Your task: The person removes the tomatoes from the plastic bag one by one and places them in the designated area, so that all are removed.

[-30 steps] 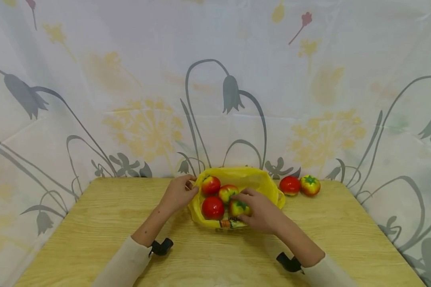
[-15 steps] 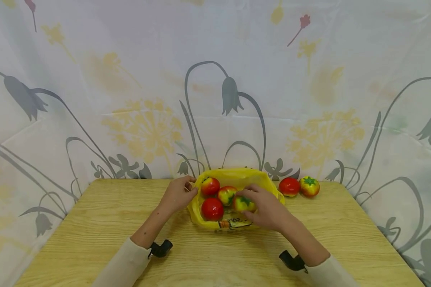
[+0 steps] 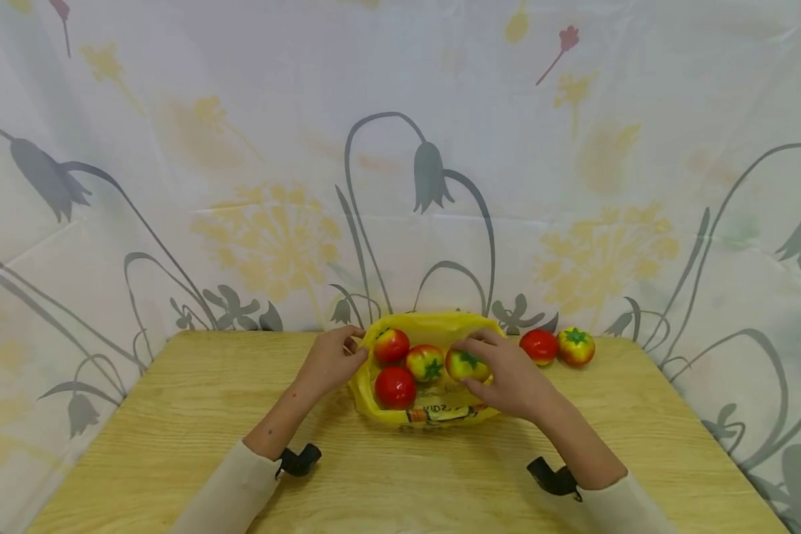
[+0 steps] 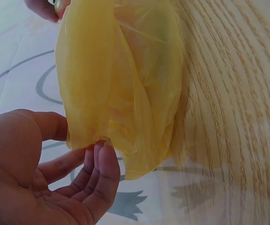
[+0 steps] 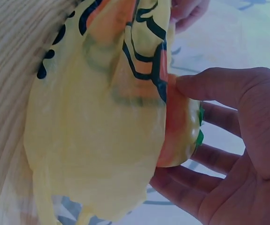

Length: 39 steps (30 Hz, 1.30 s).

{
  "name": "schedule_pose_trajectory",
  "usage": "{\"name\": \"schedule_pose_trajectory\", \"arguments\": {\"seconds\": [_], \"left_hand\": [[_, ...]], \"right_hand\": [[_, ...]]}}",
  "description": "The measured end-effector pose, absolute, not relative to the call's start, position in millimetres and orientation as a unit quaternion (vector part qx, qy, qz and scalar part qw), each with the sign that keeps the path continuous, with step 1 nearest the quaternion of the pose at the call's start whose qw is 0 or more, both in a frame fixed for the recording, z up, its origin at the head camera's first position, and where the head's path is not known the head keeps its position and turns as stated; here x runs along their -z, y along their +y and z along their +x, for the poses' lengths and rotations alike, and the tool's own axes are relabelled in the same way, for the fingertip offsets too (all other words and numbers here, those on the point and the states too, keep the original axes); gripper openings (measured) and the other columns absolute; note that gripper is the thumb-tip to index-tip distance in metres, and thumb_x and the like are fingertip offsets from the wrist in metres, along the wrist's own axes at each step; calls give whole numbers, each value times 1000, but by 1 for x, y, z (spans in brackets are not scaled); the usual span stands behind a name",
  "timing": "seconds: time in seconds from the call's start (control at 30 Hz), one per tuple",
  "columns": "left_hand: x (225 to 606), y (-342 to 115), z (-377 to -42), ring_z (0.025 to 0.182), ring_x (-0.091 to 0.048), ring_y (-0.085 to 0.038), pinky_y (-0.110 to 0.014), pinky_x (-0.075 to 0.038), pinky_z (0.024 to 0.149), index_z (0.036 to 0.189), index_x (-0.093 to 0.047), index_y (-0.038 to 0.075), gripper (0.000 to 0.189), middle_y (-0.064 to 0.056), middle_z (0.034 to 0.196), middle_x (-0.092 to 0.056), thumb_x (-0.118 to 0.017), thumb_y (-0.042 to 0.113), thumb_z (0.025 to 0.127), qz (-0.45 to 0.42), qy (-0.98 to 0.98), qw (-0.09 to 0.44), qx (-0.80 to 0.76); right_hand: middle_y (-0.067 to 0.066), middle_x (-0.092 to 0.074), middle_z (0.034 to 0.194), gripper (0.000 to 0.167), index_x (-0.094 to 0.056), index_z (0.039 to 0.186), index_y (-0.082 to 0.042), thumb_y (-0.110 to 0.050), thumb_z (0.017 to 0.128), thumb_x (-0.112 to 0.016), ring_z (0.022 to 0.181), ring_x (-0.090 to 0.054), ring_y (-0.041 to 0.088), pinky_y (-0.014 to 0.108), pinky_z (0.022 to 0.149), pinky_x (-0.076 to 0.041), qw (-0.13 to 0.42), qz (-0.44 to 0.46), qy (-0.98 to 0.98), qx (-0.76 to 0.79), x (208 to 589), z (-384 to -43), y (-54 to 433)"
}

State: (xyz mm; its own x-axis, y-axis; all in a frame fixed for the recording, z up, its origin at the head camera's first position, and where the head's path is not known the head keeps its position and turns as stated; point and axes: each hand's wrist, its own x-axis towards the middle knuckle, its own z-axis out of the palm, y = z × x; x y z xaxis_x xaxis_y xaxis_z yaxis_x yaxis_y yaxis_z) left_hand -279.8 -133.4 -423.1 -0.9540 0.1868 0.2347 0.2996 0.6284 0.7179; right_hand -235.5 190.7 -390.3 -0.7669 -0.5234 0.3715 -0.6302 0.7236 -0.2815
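Note:
A yellow plastic bag (image 3: 440,320) stands with its mouth wide on the table. My left hand (image 3: 334,361) pinches its left rim; in the left wrist view the thumb and fingers (image 4: 102,180) are at the bag's edge. On the right side of the bag's mouth, my right hand (image 3: 510,374) holds a yellow-and-red tomato (image 3: 463,367) with a green calyx. The right wrist view shows thumb and fingers around that tomato (image 5: 179,126), partly behind the bag wall. Inside lie a red-yellow tomato (image 3: 391,345), a red one (image 3: 395,388) and a yellowish tomato (image 3: 425,363).
Just right of the bag, a red tomato (image 3: 538,346) and a yellow-red tomato (image 3: 576,346) sit side by side near the back edge of the wooden table (image 3: 240,415). A flower-printed curtain (image 3: 400,252) hangs behind the table.
My right hand has shifted right with the tomato, away from the others in the bag, and the print on the bag's front shows more. My left hand has stayed at the left rim.

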Motion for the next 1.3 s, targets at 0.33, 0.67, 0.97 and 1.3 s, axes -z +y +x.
{"name": "schedule_pose_trajectory", "arguments": {"seconds": [0.33, 0.67, 0.97, 1.3], "left_hand": [[423, -132, -280, 78, -65, -19, -29, -53, 62, 127, -73, 2, 31, -5, 89, -69, -70, 14, 99, -134, -896, 66, 418], [426, -133, -281, 77, -64, -18, -29, -53, 62, 127, -73, 2, 31, -5, 89, -69, -70, 15, 99, -136, -898, 69, 412], [425, -133, -280, 77, -65, -18, -29, -52, 62, 127, -73, 2, 31, -5, 88, -68, -70, 15, 99, -135, -898, 68, 413], [424, -135, -281, 78, -65, -19, -29, -53, 63, 128, -72, 1, 32, -6, 89, -68, -70, 14, 99, -136, -899, 66, 411]], "right_hand": [[9, -64, 128, 45, -72, 132, -14, -13, 89, -84, 104, -67, 30, 46, 84, -60, 158, 291, -921, -206, 381, -237, 206], [13, -63, 131, 47, -70, 134, -10, -13, 89, -85, 112, -67, 38, 54, 88, -59, 179, 272, -921, -213, 374, -241, 225], [19, -60, 135, 47, -69, 136, -7, -9, 90, -83, 113, -66, 43, 53, 85, -60, 183, 255, -920, -233, 368, -242, 238], [19, -60, 130, 43, -70, 133, -7, -7, 92, -82, 106, -65, 40, 53, 81, -61, 194, 246, -915, -254, 365, -247, 249]]}}
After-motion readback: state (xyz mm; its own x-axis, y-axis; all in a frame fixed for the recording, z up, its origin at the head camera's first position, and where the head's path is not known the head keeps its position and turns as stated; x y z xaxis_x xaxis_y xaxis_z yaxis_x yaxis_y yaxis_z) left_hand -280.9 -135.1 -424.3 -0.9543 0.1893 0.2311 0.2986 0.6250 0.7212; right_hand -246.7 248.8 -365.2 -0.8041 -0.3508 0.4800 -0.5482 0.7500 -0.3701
